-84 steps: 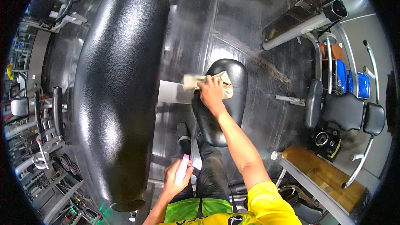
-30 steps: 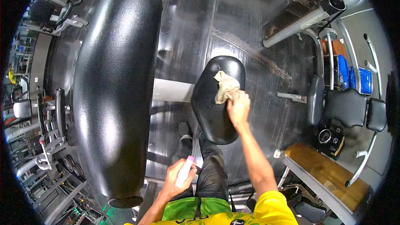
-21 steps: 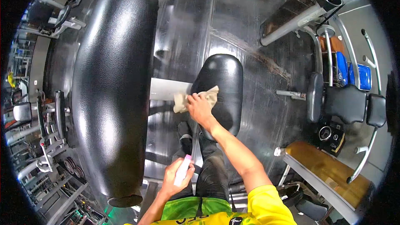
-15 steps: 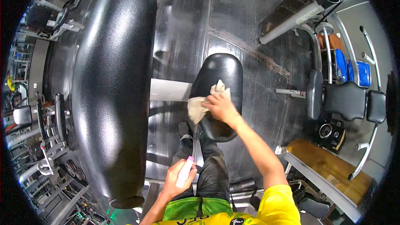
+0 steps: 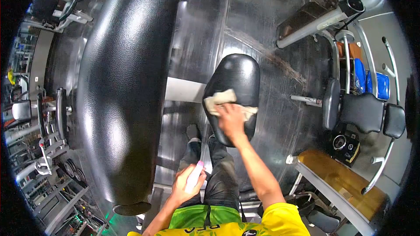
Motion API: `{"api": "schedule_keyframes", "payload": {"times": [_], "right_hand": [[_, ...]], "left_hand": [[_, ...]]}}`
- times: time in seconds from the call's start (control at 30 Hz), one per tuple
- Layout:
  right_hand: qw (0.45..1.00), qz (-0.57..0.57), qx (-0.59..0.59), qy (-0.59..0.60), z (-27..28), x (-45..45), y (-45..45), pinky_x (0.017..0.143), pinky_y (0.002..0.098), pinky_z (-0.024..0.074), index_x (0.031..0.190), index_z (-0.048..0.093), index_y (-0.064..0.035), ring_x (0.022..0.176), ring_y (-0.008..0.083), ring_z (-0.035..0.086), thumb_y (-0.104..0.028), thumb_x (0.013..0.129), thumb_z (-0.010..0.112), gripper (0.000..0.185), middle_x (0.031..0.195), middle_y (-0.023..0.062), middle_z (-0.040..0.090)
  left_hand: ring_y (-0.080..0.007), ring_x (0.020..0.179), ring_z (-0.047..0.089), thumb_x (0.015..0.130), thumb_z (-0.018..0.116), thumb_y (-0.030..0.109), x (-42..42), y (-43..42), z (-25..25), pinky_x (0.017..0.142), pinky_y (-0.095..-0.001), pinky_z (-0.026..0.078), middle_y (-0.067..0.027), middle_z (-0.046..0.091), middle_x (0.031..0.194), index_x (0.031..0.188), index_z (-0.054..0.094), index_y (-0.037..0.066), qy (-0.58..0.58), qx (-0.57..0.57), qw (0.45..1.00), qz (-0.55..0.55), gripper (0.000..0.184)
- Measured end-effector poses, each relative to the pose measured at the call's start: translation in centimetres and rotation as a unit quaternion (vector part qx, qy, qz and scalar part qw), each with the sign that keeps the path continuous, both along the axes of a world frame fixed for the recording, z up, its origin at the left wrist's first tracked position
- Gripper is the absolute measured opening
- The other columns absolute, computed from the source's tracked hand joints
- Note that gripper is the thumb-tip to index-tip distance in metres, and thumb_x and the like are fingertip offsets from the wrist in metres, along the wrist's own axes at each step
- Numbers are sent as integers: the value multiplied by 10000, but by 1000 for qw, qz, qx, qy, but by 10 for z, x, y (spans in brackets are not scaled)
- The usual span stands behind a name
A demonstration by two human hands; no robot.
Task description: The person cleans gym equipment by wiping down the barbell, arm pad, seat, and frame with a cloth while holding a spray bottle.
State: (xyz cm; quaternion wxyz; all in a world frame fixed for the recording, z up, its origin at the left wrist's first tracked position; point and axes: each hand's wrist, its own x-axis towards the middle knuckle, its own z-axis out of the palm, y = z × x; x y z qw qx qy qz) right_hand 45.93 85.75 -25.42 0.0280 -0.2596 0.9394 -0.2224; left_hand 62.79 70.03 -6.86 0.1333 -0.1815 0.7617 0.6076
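My right hand (image 5: 232, 120) presses a crumpled beige cloth (image 5: 224, 97) against the small black padded seat (image 5: 238, 72), around its middle. The cloth spreads out to both sides of the fingers. Lower down, in front of my legs, my left hand (image 5: 186, 183) is wrapped around a white bottle (image 5: 193, 178) with a pink top. The bottle is upright and tilted slightly, away from the seat. A long black padded bench (image 5: 127, 78) lies left of the seat, and a light grey beam (image 5: 186, 90) runs between the two.
On the right are a grey post (image 5: 310, 28), a machine with black pads (image 5: 361, 113), blue objects (image 5: 379, 86) and a brown board (image 5: 337, 183) on a metal frame. Gym equipment (image 5: 43, 161) lines the left edge. My feet stand below the beam, between bench and seat.
The right hand has moved the cloth back and forth over the seat and its left edge; it is now at the middle. The left hand keeps its hold on the bottle. The view has shifted slightly.
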Motion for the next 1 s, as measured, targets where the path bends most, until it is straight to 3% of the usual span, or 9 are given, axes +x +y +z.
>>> {"api": "schedule_keyframes", "payload": {"times": [0.27, 0.33, 0.47, 0.53, 0.63, 0.73, 0.8, 0.87, 1.0], "right_hand": [[952, 274, 138, -1, -6, 12, -22, 896, 381, 382, 911, 718, -106, 1090, 199, 491, -198, 791, 575, 208, 1102, -4, 573], [952, 290, 90, 35, -7, 1, 24, 945, 403, 380, 1092, 683, -190, 1134, 209, 486, -212, 752, 599, 351, 1132, -15, 572], [991, 128, -33, 8, -19, -17, 119, 849, 416, 437, 995, 690, -184, 974, 260, 589, -20, 648, 637, 388, 1017, 69, 647], [997, 54, 2, 59, 8, -19, 149, 738, 412, 405, 879, 687, -154, 923, 293, 587, -34, 683, 685, 230, 951, 85, 632], [991, -91, 70, -67, -4, 1, 176, 757, 417, 412, 875, 714, -134, 930, 299, 559, -61, 731, 666, 168, 978, 84, 614], [984, -163, -65, 19, -11, 22, 130, 750, 426, 419, 855, 653, -42, 901, 337, 546, -57, 758, 646, 99, 968, 114, 603], [986, -106, -88, 98, -12, 33, 91, 824, 468, 439, 827, 605, -37, 929, 377, 557, -12, 728, 657, 114, 992, 171, 593], [996, -86, 26, 22, -2, 42, 41, 822, 480, 428, 867, 638, -82, 1004, 323, 523, -78, 623, 682, 249, 1080, 102, 573], [997, 14, 75, -5, -14, 60, -28, 862, 464, 398, 905, 665, -129, 1032, 273, 517, -167, 694, 662, 214, 1075, 51, 567]], "left_hand": [[-70, 588, 514, 816, 683, 37, 0, 7, -1, 548, -237, 429, -22, 636, 779, 977, 642, 16, 27, -4, 1000, 2, 168], [-71, 585, 514, 816, 683, 38, 1, 6, -1, 547, -238, 429, -23, 636, 779, 981, 641, 16, 29, 0, 1000, 4, 172], [-78, 590, 524, 817, 681, 37, 5, 0, -4, 550, -241, 432, -25, 638, 781, 989, 638, 19, 27, -8, 1000, 7, 179], [-84, 597, 534, 817, 679, 33, 9, -3, -9, 556, -245, 437, -29, 640, 784, 987, 636, 20, 34, -11, 999, 14, 176], [-101, 627, 566, 812, 674, 19, 15, -6, -14, 582, -259, 456, -40, 648, 797, 979, 632, 21, 25, -29, 999, 13, 172], [-114, 651, 586, 808, 676, 15, 15, -9, -13, 605, -267, 471, -49, 651, 804, 979, 628, 17, 27, -41, 999, 7, 177], [-127, 668, 598, 808, 678, 20, 18, -8, -19, 618, -269, 476, -53, 651, 804, 983, 627, 15, 58, -38, 998, 8, 182], [-130, 674, 600, 810, 678, 23, 14, -7, -18, 622, -267, 476, -54, 650, 802, 984, 628, 14, 59, -36, 998, 5, 181], [-123, 670, 593, 813, 681, 31, 8, -3, -11, 614, -264, 468, -52, 648, 801, 987, 629, 14, 43, -26, 999, 1, 182]]}}
